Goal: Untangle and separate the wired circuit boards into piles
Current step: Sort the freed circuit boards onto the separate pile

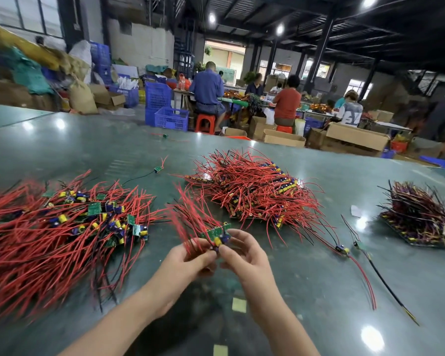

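Note:
My left hand (190, 260) and my right hand (244, 255) meet above the green table (306, 291), both pinching a small bunch of green circuit boards (216, 235) whose red wires fan up and to the left. A wide loose pile of boards with red wires (62, 227) lies at the left. A dense heap of red-wired boards (257, 188) sits beyond my hands. A darker pile with purple and black wires (419, 219) rests at the far right.
Single wired boards lie loose on the table: one (344, 249) right of my hands with long red and black leads, one (158, 169) near the middle, one (165, 136) far back. Behind the table, several people sit among blue crates (165, 109) and cardboard boxes (355, 140).

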Available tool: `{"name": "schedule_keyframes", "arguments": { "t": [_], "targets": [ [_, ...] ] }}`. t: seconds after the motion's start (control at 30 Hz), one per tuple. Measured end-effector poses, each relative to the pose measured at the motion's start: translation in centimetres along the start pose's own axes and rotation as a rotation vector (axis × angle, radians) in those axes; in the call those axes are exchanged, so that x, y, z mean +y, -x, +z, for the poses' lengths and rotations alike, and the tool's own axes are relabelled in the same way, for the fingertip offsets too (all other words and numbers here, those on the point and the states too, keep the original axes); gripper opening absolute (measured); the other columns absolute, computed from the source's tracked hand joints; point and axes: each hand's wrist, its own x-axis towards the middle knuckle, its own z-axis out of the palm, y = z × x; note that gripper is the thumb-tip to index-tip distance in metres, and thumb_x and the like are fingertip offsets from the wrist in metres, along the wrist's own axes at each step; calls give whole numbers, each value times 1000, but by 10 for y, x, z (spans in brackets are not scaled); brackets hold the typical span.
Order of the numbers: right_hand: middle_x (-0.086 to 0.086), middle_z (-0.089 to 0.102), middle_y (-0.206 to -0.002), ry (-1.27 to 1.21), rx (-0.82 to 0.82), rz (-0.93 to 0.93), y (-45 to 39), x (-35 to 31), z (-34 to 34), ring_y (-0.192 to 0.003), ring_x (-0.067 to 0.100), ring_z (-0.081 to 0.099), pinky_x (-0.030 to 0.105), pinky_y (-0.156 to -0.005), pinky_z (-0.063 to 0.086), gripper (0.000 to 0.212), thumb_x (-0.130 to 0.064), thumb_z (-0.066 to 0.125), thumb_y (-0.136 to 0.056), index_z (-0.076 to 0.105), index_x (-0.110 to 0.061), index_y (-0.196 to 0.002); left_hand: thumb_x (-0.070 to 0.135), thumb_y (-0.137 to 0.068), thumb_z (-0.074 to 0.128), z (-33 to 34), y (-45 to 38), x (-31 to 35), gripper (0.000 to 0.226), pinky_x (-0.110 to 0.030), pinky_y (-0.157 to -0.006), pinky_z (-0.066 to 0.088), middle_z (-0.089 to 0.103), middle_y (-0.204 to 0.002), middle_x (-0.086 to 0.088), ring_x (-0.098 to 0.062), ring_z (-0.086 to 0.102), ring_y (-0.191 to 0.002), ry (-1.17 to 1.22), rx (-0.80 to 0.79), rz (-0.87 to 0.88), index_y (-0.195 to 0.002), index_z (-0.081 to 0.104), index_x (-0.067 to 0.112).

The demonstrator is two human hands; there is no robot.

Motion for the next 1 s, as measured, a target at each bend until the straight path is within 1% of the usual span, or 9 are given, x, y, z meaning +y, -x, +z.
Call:
{"name": "schedule_keyframes", "arguments": {
  "t": [0.1, 0.23, 0.3, 0.4, 0.57, 0.7, 0.83, 0.93, 1.0],
  "targets": [
    [-4, 72, -86, 89, 16, -25, -1, -1, -1, -77, 5, 64, 24, -71, 53, 18, -4, 63, -85, 66, -16, -98, -1, -87, 58, -4, -2, 4, 11, -16, -48, 43, 61, -66, -4, -7, 54, -54, -10, 27, 16, -86, 63, 9],
    [1, 69, -75, 186, 60, -12, -3, 0, -4, -68, 12, 60, 38, -77, 52, 4, -11, 68, -82, 69, -12, -86, -1, -83, 64, -5, -2, 3, 17, -11, -51, 40, 62, -63, 5, -2, 48, -55, -92, 22, 86, -78, 68, 15],
    [1, 66, -70, 229, 40, -8, -2, 1, -6, -66, 10, 59, 33, -72, 51, 5, -12, 70, -81, 70, -8, -84, -1, -80, 66, -5, -1, 3, 19, -10, -55, 41, 65, -66, 5, -1, 50, -58, -105, 24, 94, -73, 70, 16],
    [-1, 66, -70, 205, -27, 31, -2, 1, -10, -65, 7, 59, 20, -67, 49, 10, -10, 68, -83, 71, -3, -88, -1, -79, 66, -6, 1, 7, 11, -9, -61, 46, 71, -72, 3, -1, 59, -65, -131, 0, 92, -83, 68, 9],
    [3, 62, -73, 203, -117, 43, -2, -1, -16, -68, 7, 55, 21, -72, 46, 13, -9, 62, -87, 72, 0, -88, -1, -76, 67, -10, 0, 8, 14, -10, -63, 47, 72, -78, -4, -4, 60, -67, -119, 4, 51, -89, 68, 2],
    [11, 60, -75, -82, -155, 163, -5, -1, -14, -62, 9, 54, 17, -68, 50, 19, -9, 62, -81, 69, 6, -90, 2, -68, 66, -12, -1, 11, 12, -12, -56, 48, 71, -70, -3, -3, 63, -62, 40, -36, -28, -79, 70, 5],
    [10, 56, -71, -269, -143, 163, -5, -2, -9, -60, 10, 52, 19, -65, 50, 20, -15, 63, -74, 66, 2, -85, 7, -68, 67, -13, -4, 12, 11, -14, -57, 49, 70, -70, -1, -7, 62, -64, 89, -13, -58, -79, 70, 9],
    [8, 58, -69, -344, -68, 149, -5, -3, -10, -59, 11, 52, 18, -60, 51, 18, -15, 64, -73, 67, 1, -81, 5, -83, 67, -17, -8, 6, 16, -22, -74, 52, 71, -77, 4, -12, 64, -77, -295, 88, -6, -97, 66, 12],
    [7, 59, -70, -348, -33, 142, -5, -4, -11, -58, 10, 52, 17, -59, 50, 18, -13, 64, -76, 67, 3, -84, 21, -84, 69, -19, -11, -1, 49, -29, -97, 40, 66, -107, -3, -19, 57, -107, -763, 181, 54, -129, 51, 11]
  ]
}}
